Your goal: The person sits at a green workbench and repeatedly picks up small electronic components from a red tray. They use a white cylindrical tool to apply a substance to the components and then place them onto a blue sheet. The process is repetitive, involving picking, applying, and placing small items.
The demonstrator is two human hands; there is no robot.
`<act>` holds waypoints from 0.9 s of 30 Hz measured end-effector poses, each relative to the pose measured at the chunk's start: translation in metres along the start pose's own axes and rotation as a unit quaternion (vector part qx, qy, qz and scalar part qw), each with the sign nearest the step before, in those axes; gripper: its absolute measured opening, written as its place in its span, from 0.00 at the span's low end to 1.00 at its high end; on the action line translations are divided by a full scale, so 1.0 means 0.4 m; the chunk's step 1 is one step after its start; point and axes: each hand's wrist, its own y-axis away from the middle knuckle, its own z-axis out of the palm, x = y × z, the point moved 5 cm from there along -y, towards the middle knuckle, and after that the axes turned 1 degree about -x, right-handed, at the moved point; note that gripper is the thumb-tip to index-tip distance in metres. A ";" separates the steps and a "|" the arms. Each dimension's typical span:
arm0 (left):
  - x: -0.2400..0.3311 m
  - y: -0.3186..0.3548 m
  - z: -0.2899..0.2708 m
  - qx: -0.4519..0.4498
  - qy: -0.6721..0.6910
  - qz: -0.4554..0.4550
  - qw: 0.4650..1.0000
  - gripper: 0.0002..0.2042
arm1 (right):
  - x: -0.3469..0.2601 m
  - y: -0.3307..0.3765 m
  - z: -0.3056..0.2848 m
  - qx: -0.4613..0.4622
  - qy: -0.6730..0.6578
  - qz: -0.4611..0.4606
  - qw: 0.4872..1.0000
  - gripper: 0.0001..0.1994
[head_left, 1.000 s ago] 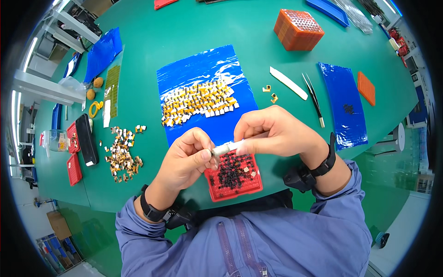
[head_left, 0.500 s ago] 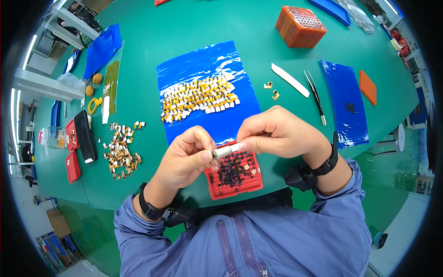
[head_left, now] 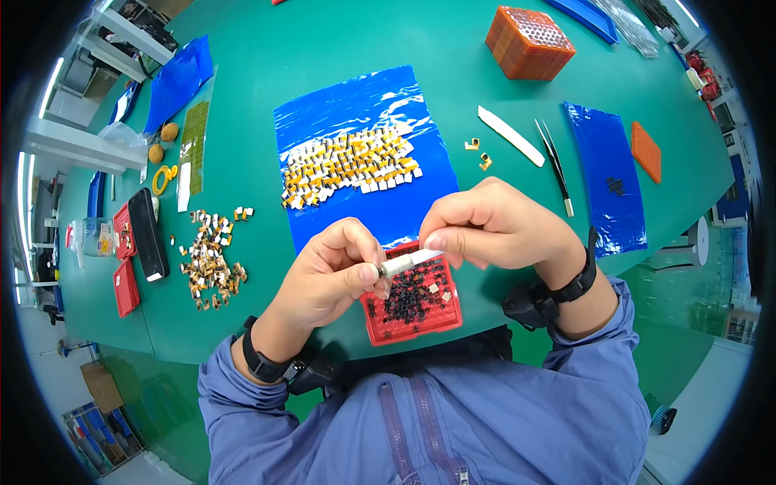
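Observation:
Above a red tray (head_left: 414, 330), which holds many small black parts and a few pale square pieces, my two hands are close together. My left hand (head_left: 339, 271) pinches a small whitish cylinder (head_left: 398, 266), and its near end is hidden by the fingers. From its other end a white strip-like piece (head_left: 425, 255) runs to my right hand (head_left: 485, 226), whose thumb and finger are closed on it. Whether the strip and cylinder are one piece, I cannot tell. Just beyond lies a blue sheet (head_left: 347, 97) bearing rows of small white-and-gold flex pieces (head_left: 352, 166).
To the right lie two loose gold pieces (head_left: 485, 161), a white blade-like stick (head_left: 511, 136), tweezers (head_left: 554, 166) and another blue sheet (head_left: 594, 145). An orange tray stack (head_left: 521, 56) stands behind. At left are a loose pile (head_left: 212, 263), a black case (head_left: 148, 230) and yellow scissors (head_left: 164, 178).
My right hand has shifted slightly to the right, and more of the white strip shows between my hands. The left hand keeps its pinch on the cylinder.

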 end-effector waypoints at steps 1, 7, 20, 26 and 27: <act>-0.001 0.000 -0.001 0.000 0.002 0.000 1.000 0.05 | 0.000 0.000 -0.001 0.001 0.033 -0.037 0.999 0.05; -0.005 -0.001 0.001 -0.003 -0.006 0.003 1.000 0.05 | -0.005 0.002 -0.004 -0.027 -0.007 0.032 0.999 0.05; -0.007 0.001 0.003 -0.002 -0.048 0.010 0.999 0.05 | 0.003 0.004 -0.003 -0.021 -0.023 0.013 0.999 0.06; -0.007 0.002 0.007 0.000 -0.078 0.004 0.997 0.05 | 0.004 0.001 -0.007 -0.036 0.017 -0.048 0.998 0.07; -0.007 0.003 0.006 0.002 -0.080 0.008 0.997 0.05 | -0.003 0.000 -0.007 -0.038 0.004 -0.024 0.999 0.07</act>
